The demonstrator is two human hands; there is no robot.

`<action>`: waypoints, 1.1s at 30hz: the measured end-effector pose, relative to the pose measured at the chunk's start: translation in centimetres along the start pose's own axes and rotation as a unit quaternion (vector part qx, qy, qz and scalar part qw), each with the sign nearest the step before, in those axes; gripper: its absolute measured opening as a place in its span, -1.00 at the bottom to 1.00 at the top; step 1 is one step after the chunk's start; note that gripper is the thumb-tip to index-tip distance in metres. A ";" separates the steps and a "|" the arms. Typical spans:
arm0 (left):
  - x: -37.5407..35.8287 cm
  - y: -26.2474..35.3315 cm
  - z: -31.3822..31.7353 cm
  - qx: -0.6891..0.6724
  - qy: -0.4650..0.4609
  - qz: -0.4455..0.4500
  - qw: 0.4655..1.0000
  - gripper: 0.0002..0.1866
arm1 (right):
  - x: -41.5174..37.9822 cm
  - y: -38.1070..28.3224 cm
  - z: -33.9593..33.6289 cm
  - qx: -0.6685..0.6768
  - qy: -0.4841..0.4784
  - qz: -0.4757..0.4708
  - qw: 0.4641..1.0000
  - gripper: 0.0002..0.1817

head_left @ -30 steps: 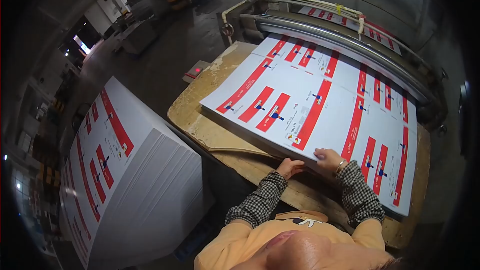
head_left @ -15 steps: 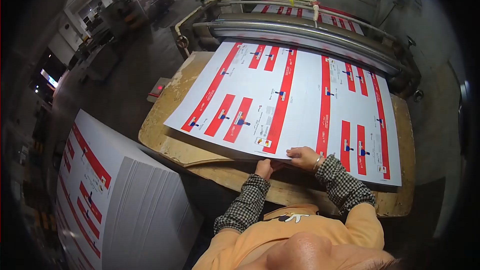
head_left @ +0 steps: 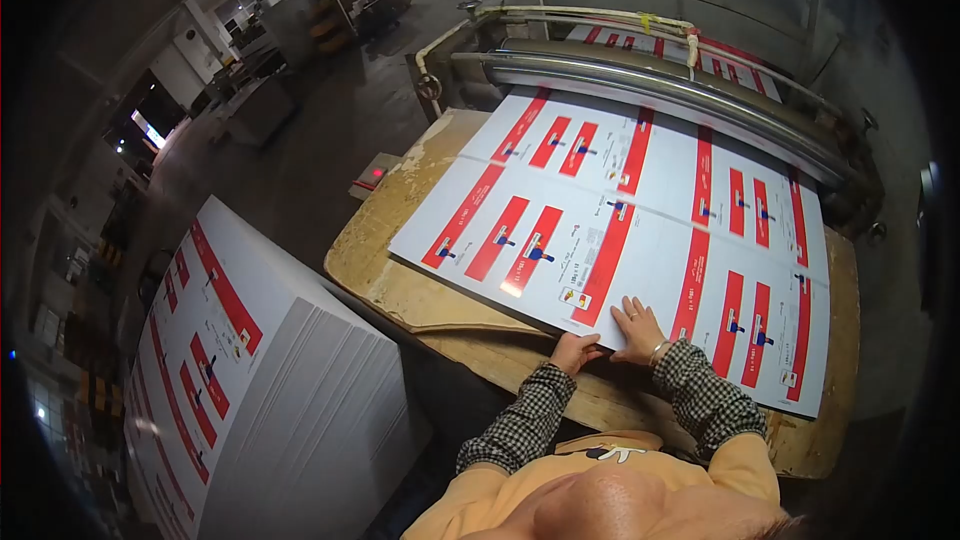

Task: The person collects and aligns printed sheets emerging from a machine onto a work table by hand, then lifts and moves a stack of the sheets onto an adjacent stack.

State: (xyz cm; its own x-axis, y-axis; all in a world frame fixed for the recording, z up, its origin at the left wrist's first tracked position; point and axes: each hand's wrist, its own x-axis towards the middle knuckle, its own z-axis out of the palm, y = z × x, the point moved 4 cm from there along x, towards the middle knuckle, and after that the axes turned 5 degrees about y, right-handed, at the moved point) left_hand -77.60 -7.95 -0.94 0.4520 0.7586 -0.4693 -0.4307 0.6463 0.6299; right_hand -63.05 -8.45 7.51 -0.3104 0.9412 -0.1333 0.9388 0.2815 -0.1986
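A white printed sheet (head_left: 655, 255) with red bands and small blue figures lies on the wooden board, its near edge towards me. My left hand (head_left: 577, 352) is closed on that near edge, thumb on top and fingers partly hidden beneath. Just to its right, my right hand (head_left: 637, 330) rests on the sheet's top surface with fingers spread. A line crosses the printed surface midway, where another printed sheet (head_left: 725, 165) runs up to the metal roller (head_left: 660, 100).
A tall stack of printed sheets (head_left: 300, 410) stands at the left. The worn wooden board (head_left: 400, 230) sticks out around the sheets. A pale pipe (head_left: 590, 20) runs above the roller machine. A small box with a red light (head_left: 376, 174) sits beside the board.
My right hand has gone from gripping the near edge to lying spread on top. A dividing line now shows across the printed surface. The whole view has shifted, with the scene lower and further right.
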 end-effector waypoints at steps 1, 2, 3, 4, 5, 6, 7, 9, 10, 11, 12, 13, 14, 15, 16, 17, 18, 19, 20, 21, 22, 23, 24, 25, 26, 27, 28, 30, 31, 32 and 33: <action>-0.4 0.4 0.3 -0.001 -0.027 -0.003 1.000 -0.69 | 0.1 0.1 -0.9 0.012 0.009 -0.011 1.000 -0.17; -0.8 0.7 0.7 -0.003 -0.054 -0.006 0.999 -0.69 | 0.2 0.4 -1.7 0.025 0.018 -0.021 0.999 -0.27; -1.0 0.8 1.1 -0.008 -0.050 -0.013 0.999 -0.69 | 0.4 1.3 -2.4 0.105 -0.004 0.007 0.994 -0.37; -1.2 1.1 1.4 -0.014 -0.045 -0.019 0.999 -0.68 | 0.9 2.4 -3.1 0.183 -0.025 0.034 0.982 -0.46; -1.3 1.1 1.4 -0.020 -0.039 -0.026 0.999 -0.67 | 1.3 2.7 -4.2 0.260 -0.047 0.061 0.962 -0.55; -1.0 0.7 1.3 -0.020 -0.020 -0.011 1.000 -0.65 | 1.2 2.7 -6.1 0.268 0.035 0.053 0.961 -0.69; -0.2 -0.1 0.6 -0.031 0.000 -0.009 0.999 -0.65 | 0.9 2.0 -8.3 0.273 0.039 0.055 0.960 -0.68; 1.2 -1.9 -1.2 -0.055 0.040 -0.007 0.998 -0.64 | 0.4 1.0 -10.3 0.285 0.084 0.026 0.955 -0.68; 0.9 -1.7 -1.0 -0.050 0.054 -0.013 0.997 -0.63 | 0.2 0.5 -9.9 0.290 0.086 0.014 0.953 -0.68; 0.7 -1.5 -0.6 -0.045 0.068 -0.019 0.997 -0.62 | -0.3 0.1 -9.3 0.294 0.087 0.002 0.952 -0.68; 0.5 -1.1 -0.1 -0.040 0.080 -0.024 0.996 -0.60 | -0.6 -0.1 -8.8 0.297 0.089 -0.010 0.951 -0.68; 0.5 -0.9 0.1 -0.035 0.076 -0.026 0.996 -0.59 | -0.6 -0.1 -7.8 0.285 0.034 0.001 0.958 -0.68; 0.5 -0.8 0.2 -0.030 0.073 -0.027 0.997 -0.59 | -0.9 0.1 -6.5 0.309 0.038 0.009 0.950 -0.67; 0.5 -0.7 0.3 -0.025 0.070 -0.028 0.997 -0.58 | -1.1 0.4 -5.1 0.331 0.042 0.017 0.942 -0.67; 0.5 -0.5 0.4 -0.026 0.069 -0.023 0.997 -0.59 | -1.3 0.5 -4.0 0.303 0.058 -0.009 0.951 -0.68; 0.2 -0.3 0.5 -0.027 0.068 -0.018 0.997 -0.60 | -1.5 0.4 -3.2 0.276 0.074 -0.036 0.958 -0.70; -0.1 -0.1 0.6 -0.025 0.067 -0.014 0.997 -0.61 | -1.5 0.4 -2.5 0.250 0.090 -0.061 0.962 -0.71; -1.0 0.6 1.2 -0.007 0.093 -0.016 0.996 -0.62 | -1.4 0.6 -2.3 0.253 0.085 -0.045 0.963 -0.70; -1.9 1.7 2.2 0.011 0.117 -0.017 0.993 -0.63 | -1.2 0.9 -2.3 0.256 0.080 -0.029 0.963 -0.69; -2.5 2.3 2.6 0.030 0.141 -0.020 0.989 -0.65 | -1.2 1.2 -2.2 0.259 0.075 -0.012 0.963 -0.68; -1.6 1.5 2.0 0.003 0.099 -0.011 0.995 -0.66 | -0.5 2.1 -1.3 0.274 0.052 0.017 0.960 -0.68; -0.8 0.9 1.4 -0.025 0.055 -0.003 0.998 -0.67 | 0.6 2.6 -1.5 0.288 0.029 0.047 0.956 -0.67; 0.0 0.3 0.9 -0.048 0.029 -0.006 0.998 -0.70 | 1.7 3.5 -1.5 0.283 -0.038 0.115 0.952 -0.66; 0.4 0.0 0.6 -0.044 0.034 -0.008 0.998 -0.68 | 3.0 4.9 -1.0 0.262 0.036 0.133 0.955 -0.64; 0.7 -0.3 0.4 -0.039 0.040 -0.012 0.998 -0.66 | 4.8 6.8 0.3 0.219 0.097 0.158 0.958 -0.60; 0.7 -0.3 0.2 -0.034 0.045 -0.015 0.998 -0.64 | 5.8 8.1 1.2 0.175 0.158 0.181 0.955 -0.56; -0.2 0.5 1.1 -0.041 0.071 -0.005 0.997 -0.76 | 6.0 7.4 1.1 0.178 0.130 0.160 0.962 -0.50; -0.3 1.3 1.1 -0.046 0.050 0.000 0.998 -0.78 | 5.9 5.9 0.8 0.182 0.078 0.116 0.973 -0.39; -0.5 1.1 1.1 -0.050 0.040 -0.003 0.998 -0.76 | 4.3 3.7 0.2 0.117 0.097 0.079 0.985 -0.33; -0.6 0.9 1.3 -0.053 0.028 -0.006 0.998 -0.72 | 2.1 0.7 -0.6 0.051 0.117 0.043 0.991 -0.27; -0.5 0.8 1.4 -0.045 0.029 -0.002 0.999 -0.70 | 0.7 -0.8 -1.0 -0.015 0.134 0.008 0.991 -0.20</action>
State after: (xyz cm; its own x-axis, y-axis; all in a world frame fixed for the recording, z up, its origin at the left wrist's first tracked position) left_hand -77.11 -7.92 0.64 0.4087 0.7584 -0.5078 -0.4993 0.6515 0.5712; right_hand -63.86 -7.82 8.60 -0.2474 0.9605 0.1273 0.9488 0.2668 -0.1689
